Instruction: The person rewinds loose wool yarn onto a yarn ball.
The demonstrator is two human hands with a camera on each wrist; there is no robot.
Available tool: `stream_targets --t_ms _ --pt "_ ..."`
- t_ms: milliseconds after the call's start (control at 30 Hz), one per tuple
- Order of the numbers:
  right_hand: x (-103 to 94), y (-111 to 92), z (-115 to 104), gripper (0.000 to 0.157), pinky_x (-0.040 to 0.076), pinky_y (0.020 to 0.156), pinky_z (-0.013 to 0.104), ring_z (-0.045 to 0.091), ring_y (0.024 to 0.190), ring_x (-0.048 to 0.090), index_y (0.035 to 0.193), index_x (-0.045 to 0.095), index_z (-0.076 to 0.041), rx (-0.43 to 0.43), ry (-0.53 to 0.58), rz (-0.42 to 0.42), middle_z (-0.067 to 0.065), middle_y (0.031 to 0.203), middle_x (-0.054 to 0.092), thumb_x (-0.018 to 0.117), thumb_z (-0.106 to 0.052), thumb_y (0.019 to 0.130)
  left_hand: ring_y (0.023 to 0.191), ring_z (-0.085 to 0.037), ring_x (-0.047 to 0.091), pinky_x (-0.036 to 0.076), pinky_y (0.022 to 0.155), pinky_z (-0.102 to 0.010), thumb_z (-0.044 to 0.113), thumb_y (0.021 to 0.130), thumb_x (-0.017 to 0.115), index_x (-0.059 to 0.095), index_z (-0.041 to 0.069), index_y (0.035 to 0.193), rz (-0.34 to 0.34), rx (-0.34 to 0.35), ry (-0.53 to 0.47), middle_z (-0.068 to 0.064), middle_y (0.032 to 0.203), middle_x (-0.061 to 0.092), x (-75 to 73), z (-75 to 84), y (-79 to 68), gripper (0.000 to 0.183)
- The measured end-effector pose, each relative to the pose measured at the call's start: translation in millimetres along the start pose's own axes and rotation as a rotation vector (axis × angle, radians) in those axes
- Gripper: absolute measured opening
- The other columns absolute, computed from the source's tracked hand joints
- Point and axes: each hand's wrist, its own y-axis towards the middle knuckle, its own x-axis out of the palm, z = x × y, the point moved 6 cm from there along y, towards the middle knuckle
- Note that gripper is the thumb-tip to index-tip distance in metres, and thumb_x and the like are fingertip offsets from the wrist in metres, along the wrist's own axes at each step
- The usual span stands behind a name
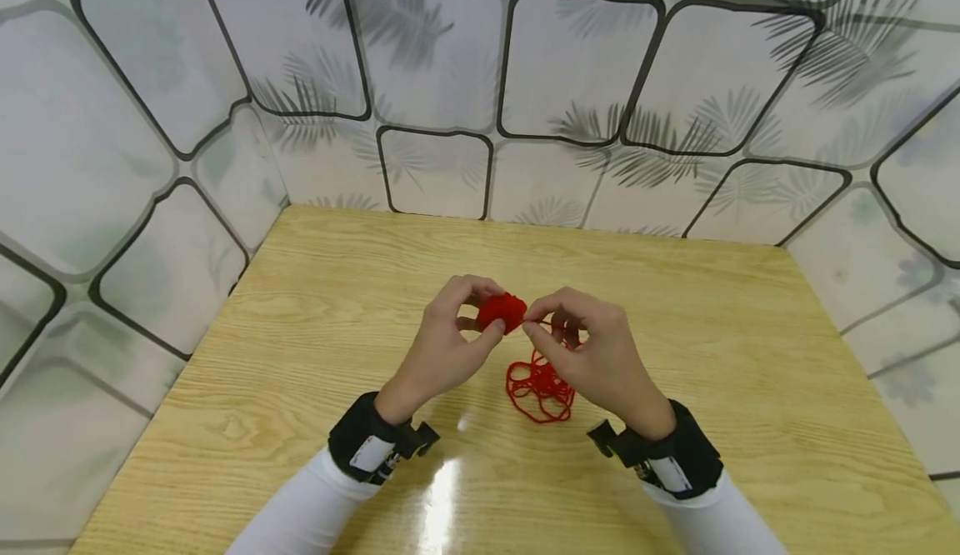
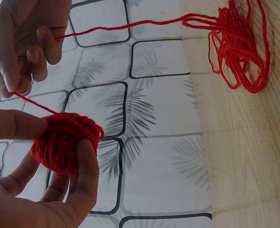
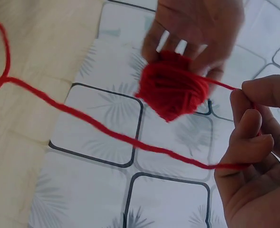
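Observation:
A small ball of red yarn (image 1: 501, 312) is held up above the table by my left hand (image 1: 452, 334), its fingers and thumb curled round the sides. In the left wrist view the wound strands of the yarn ball (image 2: 66, 142) show between the fingertips. My right hand (image 1: 592, 347) pinches the yarn strand (image 3: 220, 84) between thumb and forefinger, just right of the ball. That strand passes through the curled fingers of the right hand (image 3: 258, 142), then runs down to a loose heap of red yarn (image 1: 542, 384) on the table below.
The wooden table (image 1: 337, 288) spreads out around the hands. A pale patterned backdrop (image 1: 442, 55) with dark outlines and leaf prints stands behind the table and at both sides. Black wrist bands (image 1: 367, 438) with small cameras sit on both forearms.

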Motion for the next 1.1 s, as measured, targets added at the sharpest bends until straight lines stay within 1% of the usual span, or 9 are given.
stream_targets --t_ms 100,267,367,500,667,800,933,1000,1100 --pt "-6.5 6 0 0.012 0.036 0.046 0.026 0.008 0.055 0.041 0.095 0.062 -0.019 0.003 0.016 0.014 -0.008 0.076 0.056 0.065 -0.019 0.084 0.091 -0.024 0.054 0.051 0.066 -0.033 0.002 0.082 0.06 0.055 0.005 0.108 -0.091 -0.03 0.022 -0.01 0.102 0.053 5.8 -8.0 -2.5 0.027" --pt "-14.3 14 4 0.012 0.034 0.045 0.027 0.009 0.053 0.041 0.095 0.062 -0.018 0.033 0.072 0.047 -0.006 0.08 0.059 0.065 -0.017 0.084 0.091 -0.015 0.053 0.051 0.067 -0.03 0.011 0.085 0.06 0.055 0.018 0.11 -0.262 -0.087 -0.031 0.003 0.104 0.054 16.3 -30.1 -8.5 0.027" --pt "-16.0 18 10 0.012 0.035 0.045 0.028 0.011 0.056 0.044 0.096 0.063 -0.016 0.066 0.111 0.069 -0.004 0.083 0.06 0.065 -0.015 0.084 0.094 -0.013 0.053 0.051 0.069 -0.031 0.015 0.085 0.061 0.054 0.022 0.11 -0.331 -0.093 -0.094 0.007 0.107 0.054 19.2 -31.8 -11.9 0.026" --pt "-15.1 21 15 0.012 0.039 0.046 0.028 0.015 0.061 0.048 0.095 0.064 -0.012 0.117 0.139 0.091 -0.001 0.086 0.062 0.064 -0.011 0.083 0.096 -0.014 0.055 0.051 0.073 -0.034 0.016 0.086 0.061 0.054 0.02 0.11 -0.371 -0.085 -0.19 0.004 0.107 0.055 19.6 -25.3 -15.2 0.025" --pt "-11.6 24 17 0.011 0.045 0.052 0.028 0.021 0.066 0.051 0.093 0.064 -0.002 0.203 0.185 0.103 0.006 0.085 0.063 0.063 -0.007 0.083 0.097 -0.022 0.055 0.051 0.075 -0.039 0.01 0.085 0.061 0.054 0.012 0.11 -0.366 -0.048 -0.35 -0.005 0.107 0.054 17.3 -13.0 -16.2 0.026" --pt "-3.8 20 20 0.01 0.047 0.056 0.029 0.024 0.068 0.052 0.092 0.064 -0.001 0.271 0.214 0.077 0.008 0.085 0.063 0.063 -0.006 0.083 0.096 -0.029 0.055 0.051 0.074 -0.044 0.002 0.085 0.059 0.052 0.003 0.111 -0.336 0.005 -0.492 -0.015 0.107 0.052 12.8 -4.6 -14.0 0.027" --pt "7.1 11 24 0.01 0.051 0.062 0.033 0.023 0.071 0.055 0.092 0.064 -0.003 0.295 0.21 0.018 0.006 0.086 0.063 0.063 -0.006 0.083 0.098 -0.032 0.054 0.05 0.074 -0.048 0.0 0.085 0.058 0.05 -0.002 0.111 -0.252 0.027 -0.569 -0.019 0.108 0.05 4.8 -3.7 -9.8 0.028" --pt "12.1 6 25 0.011 0.052 0.062 0.035 0.023 0.071 0.056 0.094 0.064 -0.004 0.296 0.202 -0.008 0.005 0.087 0.063 0.063 -0.005 0.083 0.099 -0.033 0.053 0.049 0.075 -0.048 0.002 0.086 0.058 0.049 -0.002 0.112 -0.19 0.016 -0.573 -0.02 0.109 0.05 0.9 -5.8 -7.2 0.028" --pt "18.1 0 21 0.012 0.049 0.057 0.033 0.021 0.068 0.053 0.094 0.064 -0.008 0.292 0.183 -0.04 0.001 0.085 0.063 0.064 -0.005 0.082 0.1 -0.034 0.053 0.049 0.077 -0.048 0.005 0.087 0.057 0.047 -0.001 0.115 -0.088 -0.023 -0.578 -0.02 0.112 0.049 -4.0 -11.8 -3.9 0.03"
